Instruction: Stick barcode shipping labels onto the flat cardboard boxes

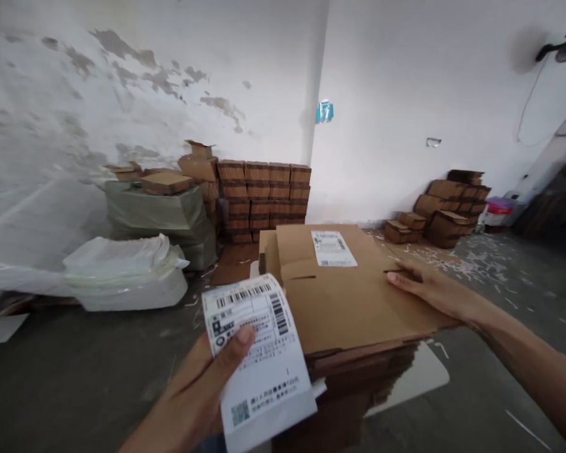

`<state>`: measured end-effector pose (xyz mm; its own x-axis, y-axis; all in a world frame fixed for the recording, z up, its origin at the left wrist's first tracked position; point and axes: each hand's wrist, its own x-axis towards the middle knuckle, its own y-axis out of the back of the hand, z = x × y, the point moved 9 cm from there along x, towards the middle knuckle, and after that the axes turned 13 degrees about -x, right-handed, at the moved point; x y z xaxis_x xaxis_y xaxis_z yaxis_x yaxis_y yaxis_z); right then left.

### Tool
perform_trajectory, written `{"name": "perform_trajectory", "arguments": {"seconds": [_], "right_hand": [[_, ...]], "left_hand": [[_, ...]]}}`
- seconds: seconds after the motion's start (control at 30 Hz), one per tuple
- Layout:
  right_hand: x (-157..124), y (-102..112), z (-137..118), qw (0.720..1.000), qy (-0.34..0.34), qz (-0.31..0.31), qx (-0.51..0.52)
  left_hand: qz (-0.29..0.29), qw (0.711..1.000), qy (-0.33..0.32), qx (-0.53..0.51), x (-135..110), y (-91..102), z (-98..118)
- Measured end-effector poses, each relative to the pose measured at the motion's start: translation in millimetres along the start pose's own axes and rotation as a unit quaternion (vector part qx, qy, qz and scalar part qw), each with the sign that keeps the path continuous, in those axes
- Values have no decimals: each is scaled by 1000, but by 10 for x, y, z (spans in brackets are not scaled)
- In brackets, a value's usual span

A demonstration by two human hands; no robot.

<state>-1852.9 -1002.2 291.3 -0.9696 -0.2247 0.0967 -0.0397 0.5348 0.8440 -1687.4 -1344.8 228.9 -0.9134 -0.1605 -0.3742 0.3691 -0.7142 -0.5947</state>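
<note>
My left hand [207,371] grips a white shipping label [264,371] printed with barcodes, the thumb pressed on its face. To the right of it lies a flat brown cardboard box [339,308], topmost on a stack of flattened cartons [339,390]. Another label [332,248] is on the far part of that top box. My right hand [429,289] rests on the box's right side, fingers stretched out and touching the cardboard. Part of the left hand's fingers is hidden behind the label it holds.
Bundled cartons [266,195] are stacked against the wall, beside a green wrapped bale [158,211]. White plastic-wrapped packs [127,274] lie on the floor at left. More boxes [453,204] stand at right, near scattered paper strips [481,264].
</note>
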Motion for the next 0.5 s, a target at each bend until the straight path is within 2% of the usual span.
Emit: {"name": "perform_trajectory", "arguments": {"seconds": [0.07, 0.17, 0.23, 0.3, 0.4, 0.43, 0.5], "right_hand": [[-131, 155, 61, 995, -33, 61, 78], [-165, 208, 68, 970, -34, 57, 232], [-121, 249, 135, 946, -36, 54, 318], [-67, 349, 341, 927, -48, 77, 363], [-57, 520, 979, 923, -69, 120, 360], [-93, 541, 1292, 924, -84, 135, 349], [-216, 456, 2002, 929, -121, 149, 317]], "left_hand": [[-16, 999, -46, 13, -147, -345, 123], [-30, 994, -95, 43, -328, -749, 213], [-31, 992, -111, 50, -362, -861, 198], [-22, 993, -109, 47, -318, -863, 134], [3, 992, -113, 53, -183, -793, 81], [17, 990, -135, 49, -149, -761, 115], [49, 979, -196, 36, -126, -689, 238]]}}
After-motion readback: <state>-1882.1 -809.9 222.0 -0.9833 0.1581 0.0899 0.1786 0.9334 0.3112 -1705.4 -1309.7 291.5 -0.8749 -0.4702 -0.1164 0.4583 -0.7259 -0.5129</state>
